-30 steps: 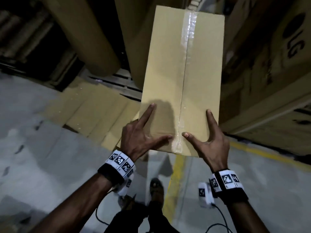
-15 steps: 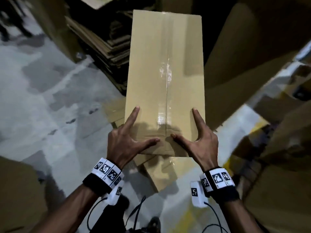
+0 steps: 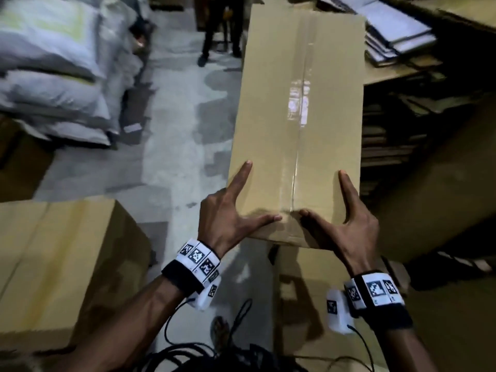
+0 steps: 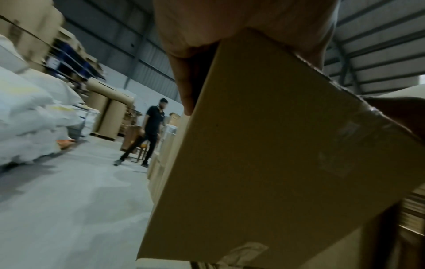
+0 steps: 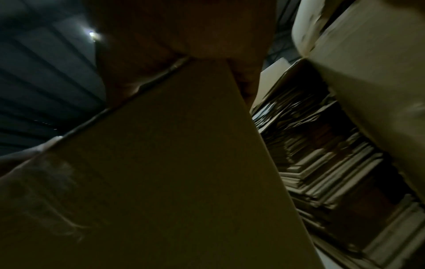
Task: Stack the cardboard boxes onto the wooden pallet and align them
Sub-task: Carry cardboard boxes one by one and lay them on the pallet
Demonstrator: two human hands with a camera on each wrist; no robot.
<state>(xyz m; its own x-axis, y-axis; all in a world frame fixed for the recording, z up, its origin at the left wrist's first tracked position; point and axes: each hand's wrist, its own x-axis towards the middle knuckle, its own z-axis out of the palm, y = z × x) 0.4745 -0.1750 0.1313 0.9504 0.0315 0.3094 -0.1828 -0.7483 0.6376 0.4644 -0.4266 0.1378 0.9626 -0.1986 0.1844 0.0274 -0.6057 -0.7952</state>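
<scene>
A long tan cardboard box [image 3: 295, 116] with clear tape down its top seam is held up off the floor between both hands. My left hand [image 3: 236, 210] grips its near left corner, index finger and thumb spread on top and the other fingers down the side. My right hand [image 3: 346, 224] grips the near right corner the same way. The left wrist view has the left hand [image 4: 195, 36] over the box's end face [image 4: 264, 163]. In the dark right wrist view the right hand [image 5: 184, 27] sits above the box [image 5: 161, 182]. No pallet is in view.
Another cardboard box [image 3: 53, 264] stands at lower left, and one more [image 3: 308, 277] lies under the held box. White sacks [image 3: 53, 63] pile up at the left. A person [image 3: 220, 28] stands ahead on the grey floor. Flattened cardboard stacks [image 3: 389, 130] fill the right.
The view has swung round with the box still in both hands. The pallet and large boxes seen earlier are out of sight; sacks, a person and a floor box have come into view.
</scene>
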